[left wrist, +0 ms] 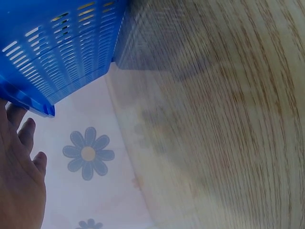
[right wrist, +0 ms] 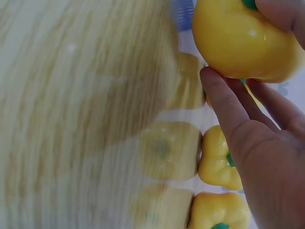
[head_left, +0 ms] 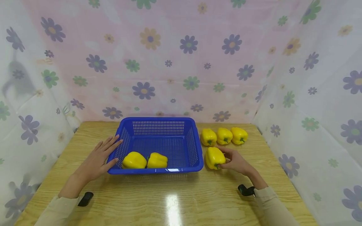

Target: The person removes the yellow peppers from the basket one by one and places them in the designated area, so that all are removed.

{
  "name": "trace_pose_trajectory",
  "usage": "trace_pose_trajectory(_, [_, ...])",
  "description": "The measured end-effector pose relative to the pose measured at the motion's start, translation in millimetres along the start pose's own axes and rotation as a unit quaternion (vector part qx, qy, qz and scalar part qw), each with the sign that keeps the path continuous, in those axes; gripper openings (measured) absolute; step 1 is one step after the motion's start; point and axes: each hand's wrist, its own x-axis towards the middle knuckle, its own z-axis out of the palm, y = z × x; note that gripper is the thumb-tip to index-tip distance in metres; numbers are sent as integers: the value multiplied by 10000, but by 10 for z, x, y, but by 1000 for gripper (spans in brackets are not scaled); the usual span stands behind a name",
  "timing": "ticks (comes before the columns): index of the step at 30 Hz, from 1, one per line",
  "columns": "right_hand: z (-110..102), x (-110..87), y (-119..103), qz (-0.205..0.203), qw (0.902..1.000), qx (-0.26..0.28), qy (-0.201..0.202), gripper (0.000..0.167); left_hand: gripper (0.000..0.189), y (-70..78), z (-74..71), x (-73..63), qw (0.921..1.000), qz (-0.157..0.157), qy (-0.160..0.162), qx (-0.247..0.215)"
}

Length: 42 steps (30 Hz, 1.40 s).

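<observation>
A yellow bell pepper (head_left: 214,158) is held in my right hand (head_left: 236,160), just right of the blue plastic basket (head_left: 158,119). In the right wrist view the thumb lies near the green stem of that pepper (right wrist: 243,43), with the fingers on its opposite side. My left hand (head_left: 97,158) rests on the basket's left rim, fingers extended; the left wrist view has its fingertips at the rim. Inside the basket, along the near side, lie two more yellow peppers, one at the left (head_left: 134,160) and one beside it (head_left: 157,161).
Behind my right hand, three yellow peppers stand in a row: a left one (head_left: 209,137), a middle one (head_left: 224,136) and a right one (head_left: 239,136). Flower-printed curtains (head_left: 169,72) enclose the wooden table (head_left: 135,201) at the back and sides.
</observation>
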Motion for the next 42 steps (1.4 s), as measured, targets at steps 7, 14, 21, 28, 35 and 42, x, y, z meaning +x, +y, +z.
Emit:
trace_pose_trajectory(7, [-12, 25, 36, 74, 9997, -163, -139, 82, 66, 10, -5, -3, 10000, -37, 16, -2])
trace_pose_trajectory(14, [-42, 88, 46, 208, 9989, -401, -133, 82, 66, 8, 2, -6, 10000, -55, 4, -1])
trace_pose_trajectory(21, [-67, 125, 62, 173, 9987, -447, -167, 79, 66, 2, 9, 3, 10000, -62, -29, -15])
trace_pose_trajectory(28, [-53, 134, 22, 119, 9990, -375, -190, 79, 67, 9, 5, -2, 9999, -80, -22, -93])
trace_pose_trajectory(35, [-48, 131, 7, 219, 9988, -403, -150, 77, 66, 10, 2, -2, 9999, -85, -39, -111])
trace_pose_trajectory(42, [-30, 127, 3, 173, 9984, -520, -110, 75, 66, -8, 13, 1, 9999, -67, -27, -124])
